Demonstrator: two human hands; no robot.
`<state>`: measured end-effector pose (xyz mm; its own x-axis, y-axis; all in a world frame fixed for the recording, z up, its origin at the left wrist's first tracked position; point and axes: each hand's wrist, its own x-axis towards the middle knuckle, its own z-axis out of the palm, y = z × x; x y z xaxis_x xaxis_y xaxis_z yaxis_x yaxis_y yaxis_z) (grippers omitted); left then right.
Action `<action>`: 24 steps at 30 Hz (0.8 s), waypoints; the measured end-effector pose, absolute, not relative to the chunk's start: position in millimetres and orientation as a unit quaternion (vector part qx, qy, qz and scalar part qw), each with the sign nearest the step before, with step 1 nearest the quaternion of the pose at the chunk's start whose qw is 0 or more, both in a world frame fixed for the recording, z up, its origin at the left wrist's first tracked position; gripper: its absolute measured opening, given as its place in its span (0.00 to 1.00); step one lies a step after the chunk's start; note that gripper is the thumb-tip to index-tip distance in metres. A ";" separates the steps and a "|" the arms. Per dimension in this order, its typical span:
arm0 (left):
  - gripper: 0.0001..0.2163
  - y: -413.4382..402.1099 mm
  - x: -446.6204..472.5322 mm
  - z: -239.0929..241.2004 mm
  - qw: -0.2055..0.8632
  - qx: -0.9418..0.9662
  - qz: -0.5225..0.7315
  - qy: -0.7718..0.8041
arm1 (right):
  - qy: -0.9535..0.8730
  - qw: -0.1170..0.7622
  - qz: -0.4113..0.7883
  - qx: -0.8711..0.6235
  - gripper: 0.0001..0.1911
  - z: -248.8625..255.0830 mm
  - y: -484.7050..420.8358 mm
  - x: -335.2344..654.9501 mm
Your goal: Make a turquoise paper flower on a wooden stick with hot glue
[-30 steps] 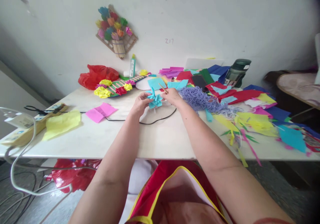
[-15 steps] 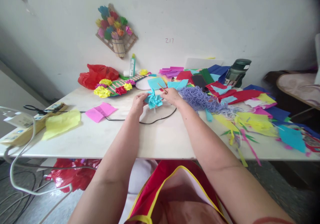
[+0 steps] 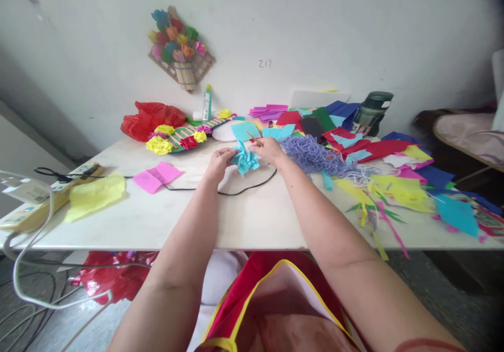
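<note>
While the left hand (image 3: pixel 220 162) pinches the light-blue paper flower (image 3: pixel 245 162) by its edge, the right hand (image 3: pixel 271 150) clamps its fingers on a thin stick (image 3: pixel 252 137) at the flower's other side. The flower is over the counter (image 3: pixel 260 223), near the purple yarn (image 3: pixel 309 153).

Red garment (image 3: pixel 252 277) with yellow trim (image 3: pixel 258 285), pale lining (image 3: pixel 283 284), reddish sleeve edge (image 3: pixel 429 344)

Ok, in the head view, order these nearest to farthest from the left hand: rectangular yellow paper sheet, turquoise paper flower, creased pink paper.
1. Turquoise paper flower: touching the left hand, on its right.
2. Creased pink paper: left of the hand, on the white table.
3. Rectangular yellow paper sheet: farther left, by the cream power strip.
</note>
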<state>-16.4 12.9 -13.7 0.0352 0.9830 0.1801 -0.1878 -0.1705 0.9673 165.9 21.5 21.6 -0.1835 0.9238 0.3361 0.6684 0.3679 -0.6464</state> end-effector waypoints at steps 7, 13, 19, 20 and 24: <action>0.13 16.6 -18.4 -18.8 0.496 0.545 0.551 0.392 | -0.739 0.338 0.197 -0.548 0.11 28.3 13.4 165.1; 0.12 19.7 -21.0 -23.2 0.486 0.562 0.541 0.394 | -0.740 0.335 0.196 -0.549 0.10 28.4 12.4 165.5; 0.11 21.3 -21.9 -24.5 0.485 0.566 0.540 0.390 | -0.743 0.339 0.194 -0.543 0.11 28.3 12.1 165.4; 0.11 20.9 -21.7 -24.2 0.486 0.566 0.540 0.390 | -0.743 0.340 0.195 -0.543 0.11 28.0 12.4 165.5; 0.12 18.2 -20.2 -21.5 0.487 0.567 0.540 0.387 | -0.743 0.342 0.201 -0.539 0.09 27.1 13.4 165.7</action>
<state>-20.2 18.2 -21.5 0.1179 0.9649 0.2348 -0.0865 -0.2256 0.9704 165.7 13.4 27.1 -0.1842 0.9386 0.2918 0.6636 0.3378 -0.6675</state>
